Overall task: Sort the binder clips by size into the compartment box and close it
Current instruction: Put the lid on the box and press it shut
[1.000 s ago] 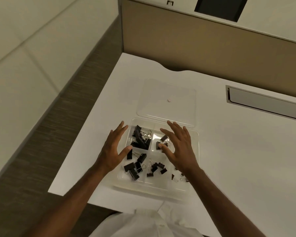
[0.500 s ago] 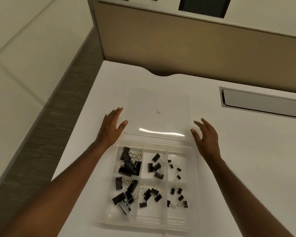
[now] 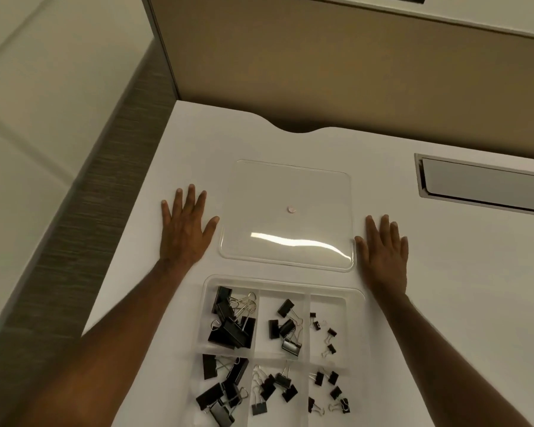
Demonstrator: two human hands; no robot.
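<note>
Both hands, left (image 3: 184,228) and right (image 3: 383,249), lie flat and spread, seemingly touching the clear lid (image 3: 287,214).

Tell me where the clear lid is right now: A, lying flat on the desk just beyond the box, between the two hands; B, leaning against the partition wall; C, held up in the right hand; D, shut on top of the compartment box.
A: the clear lid lies flat on the desk beyond the open compartment box, with the left hand and right hand flat on either side of it.
</note>
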